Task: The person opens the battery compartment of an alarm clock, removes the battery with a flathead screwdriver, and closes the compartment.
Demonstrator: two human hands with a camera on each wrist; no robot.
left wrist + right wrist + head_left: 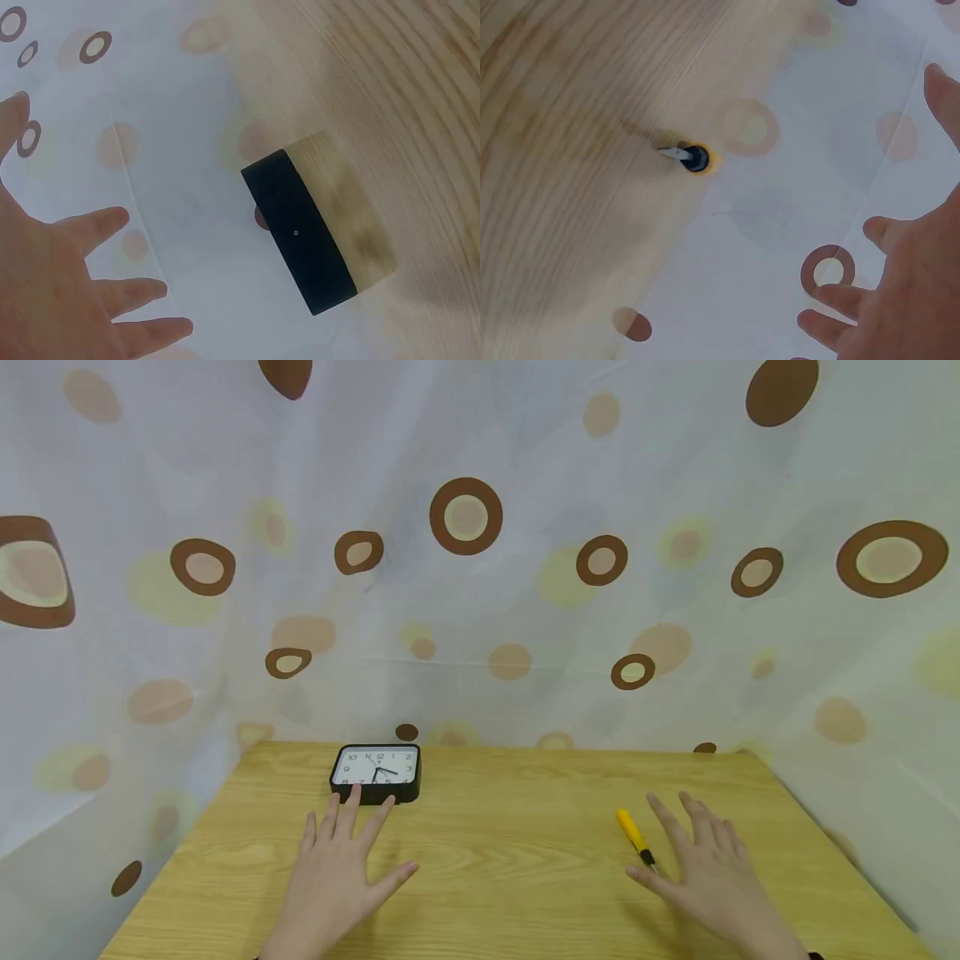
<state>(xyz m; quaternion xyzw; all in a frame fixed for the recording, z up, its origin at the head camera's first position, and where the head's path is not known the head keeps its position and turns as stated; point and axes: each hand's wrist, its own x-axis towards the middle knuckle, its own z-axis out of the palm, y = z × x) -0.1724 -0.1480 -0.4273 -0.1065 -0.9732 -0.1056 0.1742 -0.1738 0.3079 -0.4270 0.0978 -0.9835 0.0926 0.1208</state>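
Observation:
A black-framed rectangular clock (375, 766) with a white dial lies face up near the far left of the table. In the left wrist view its black side (296, 232) shows. My left hand (330, 881) hovers just in front of the clock, fingers spread and holding nothing. Toward the right lies a slim tool with a yellow handle (632, 829), a black collar and a metal tip (673, 153); its exact kind is unclear. Beside this tool, my right hand (712, 881) is held with fingers apart, gripping nothing.
The wooden table (495, 860) carries the clock and the tool. A pale curtain (510, 593) patterned with brown and yellow ovals stands behind the table and along both sides.

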